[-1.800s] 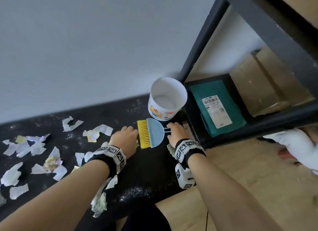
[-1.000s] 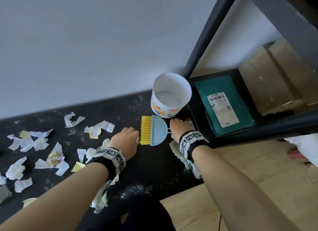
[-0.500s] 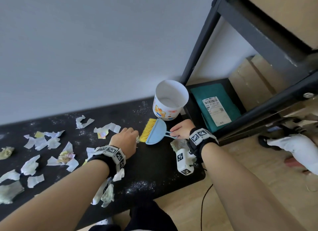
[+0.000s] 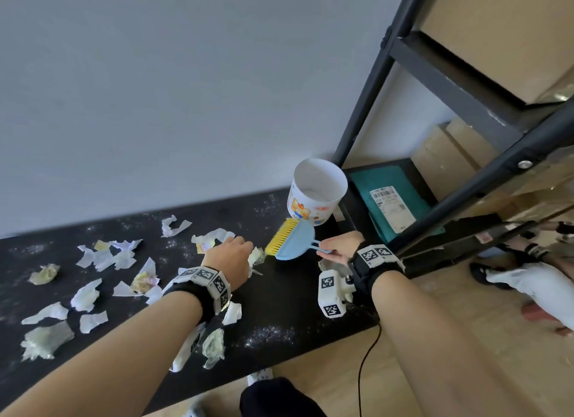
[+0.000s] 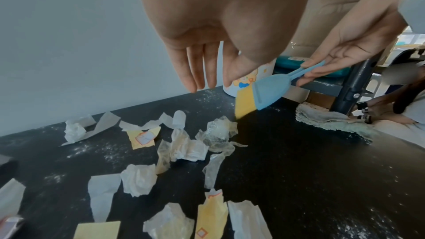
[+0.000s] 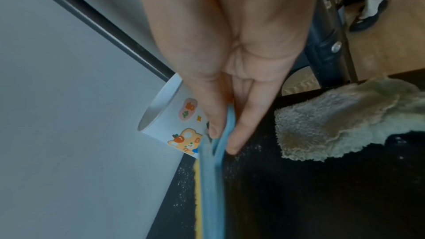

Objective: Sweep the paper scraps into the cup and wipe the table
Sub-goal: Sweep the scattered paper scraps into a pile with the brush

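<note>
The small blue brush [image 4: 293, 240] with yellow bristles, which was lying flat on the black surface [image 4: 289, 308] a moment earlier, is now being lifted by its thin handle and tilted, bristle end angled down and to the left toward the nearest scraps. The handle is being pinched between thumb and fingers of the right hand [image 4: 337, 248], as is shown plainly in the right wrist view, where the blue handle [image 6: 220, 134] is seen clamped between two fingertips. The left hand [image 4: 228, 261] is being held above the surface just left of the bristles, fingers straight and relaxed with nothing gripped; in the left wrist view its fingers [image 5: 200, 68] are hanging loose over the litter. The paper scraps [image 4: 102, 258] are lying spread across the left and middle of the surface, none of them yet gathered, and white powder is dusted among them. The printed paper cup [image 4: 315, 196] is standing upright at the far right corner, just behind the brush, apparently empty. A pale fluffy cloth [image 5: 331, 119] is lying at the right edge, untouched. By this lift the sweeping stage is judged to be only beginning, with wiping left for later.
</note>
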A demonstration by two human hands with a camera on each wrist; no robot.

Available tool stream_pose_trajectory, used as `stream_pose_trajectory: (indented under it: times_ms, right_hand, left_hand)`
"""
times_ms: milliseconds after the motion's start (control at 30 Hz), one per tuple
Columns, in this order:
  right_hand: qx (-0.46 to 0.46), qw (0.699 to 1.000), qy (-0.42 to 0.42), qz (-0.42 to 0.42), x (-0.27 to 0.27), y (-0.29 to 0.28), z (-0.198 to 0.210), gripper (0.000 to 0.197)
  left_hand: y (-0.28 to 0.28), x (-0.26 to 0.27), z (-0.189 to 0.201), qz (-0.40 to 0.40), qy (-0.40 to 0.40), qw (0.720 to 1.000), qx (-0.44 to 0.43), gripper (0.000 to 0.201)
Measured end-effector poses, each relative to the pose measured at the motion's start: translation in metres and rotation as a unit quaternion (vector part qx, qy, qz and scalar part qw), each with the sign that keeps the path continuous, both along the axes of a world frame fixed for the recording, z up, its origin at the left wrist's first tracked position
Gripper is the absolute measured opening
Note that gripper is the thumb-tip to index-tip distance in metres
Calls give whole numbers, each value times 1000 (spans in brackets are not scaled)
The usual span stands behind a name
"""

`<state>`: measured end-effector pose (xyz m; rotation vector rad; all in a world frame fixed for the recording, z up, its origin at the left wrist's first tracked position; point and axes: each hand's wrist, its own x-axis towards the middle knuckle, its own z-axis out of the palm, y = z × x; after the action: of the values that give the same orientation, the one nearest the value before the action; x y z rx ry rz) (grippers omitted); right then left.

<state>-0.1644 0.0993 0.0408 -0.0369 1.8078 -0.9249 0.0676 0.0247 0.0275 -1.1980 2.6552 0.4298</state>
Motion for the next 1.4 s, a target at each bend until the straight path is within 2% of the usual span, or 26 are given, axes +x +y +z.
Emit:
stream_pose_trajectory:
  times_ms: [67, 133, 267, 333, 400, 500, 633, 900, 1067, 1200, 1400]
  right_hand:
    - [-27, 999, -3, -20, 1, 1, 5, 8]
    - [-73, 997, 4, -26, 2, 0, 9, 24]
    - [-150, 986, -61, -36, 15, -8, 23, 10]
    - [-162, 984, -68, -9, 26, -19, 27, 15]
    - [-152, 985, -66, 39, 39, -32, 26, 7]
    - [-145, 981, -79, 99, 60, -54, 21, 11]
    - [-141, 978, -90, 125, 90, -86, 7, 6]
    - [-142, 965, -106, 193, 187, -130, -2, 7]
    - [-139, 962, -110, 206, 251, -150, 5, 20]
    - [-128, 964, -99, 209, 311, -164, 8, 5]
    - [-121, 968, -68, 208, 394, -180, -1, 5]
  left_hand:
    - [-1, 1, 3, 2, 3, 1000, 0, 31]
    - [-3, 3, 6, 5, 4, 1000, -8, 30]
    - [-7, 14, 14, 21, 14, 999, -28, 29]
    - [-10, 24, 16, 35, 18, 999, -28, 32]
    - [-12, 38, 17, 58, 12, 998, -30, 33]
    - [-15, 63, 18, 100, -4, 994, -33, 29]
    - [-14, 103, 20, 164, -27, 986, -25, 30]
    - [-10, 196, 25, 266, -60, 962, -13, 30]
    - [-14, 253, 22, 286, -62, 956, -3, 30]
    - [-24, 310, 14, 278, -48, 959, 0, 28]
    - [-39, 386, -3, 277, -26, 960, 11, 28]
